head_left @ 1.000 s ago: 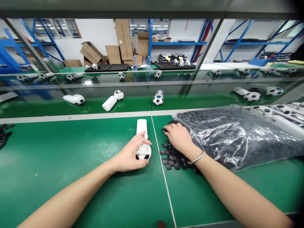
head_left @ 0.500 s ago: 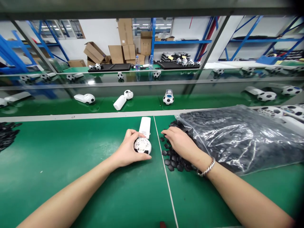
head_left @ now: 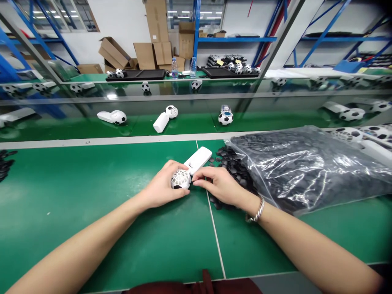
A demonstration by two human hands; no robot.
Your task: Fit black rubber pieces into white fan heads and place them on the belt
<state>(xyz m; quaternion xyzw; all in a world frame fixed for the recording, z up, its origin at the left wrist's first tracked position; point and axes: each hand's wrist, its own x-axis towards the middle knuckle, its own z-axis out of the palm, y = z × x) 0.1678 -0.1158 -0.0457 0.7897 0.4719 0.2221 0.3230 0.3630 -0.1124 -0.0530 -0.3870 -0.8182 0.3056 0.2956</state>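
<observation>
My left hand (head_left: pixel 162 183) is wrapped round the ball-shaped head of a white handheld fan (head_left: pixel 180 178), styled like a soccer ball with an open grille and black patches. Its white handle (head_left: pixel 199 159) points away to the upper right, over the white line on the table. At the right side of the ball, my right hand (head_left: pixel 219 185) has thumb and fingers pinched together. A small black piece (head_left: pixel 191 184) shows at those fingertips, mostly hidden. Behind the right hand lies a heap of loose black pentagon pieces (head_left: pixel 234 165).
A clear plastic bag (head_left: pixel 306 167) full of black pieces lies at the right. Soccer-ball fans, among them one with its handle toward me (head_left: pixel 165 118), sit on the green belt (head_left: pixel 137 124) beyond the pale rail. More black pieces (head_left: pixel 4 165) lie at the left edge.
My right hand has moved left from the heap to the ball. The fan has turned so that its handle leans right, with my left hand still round its head. The view has tilted down.
</observation>
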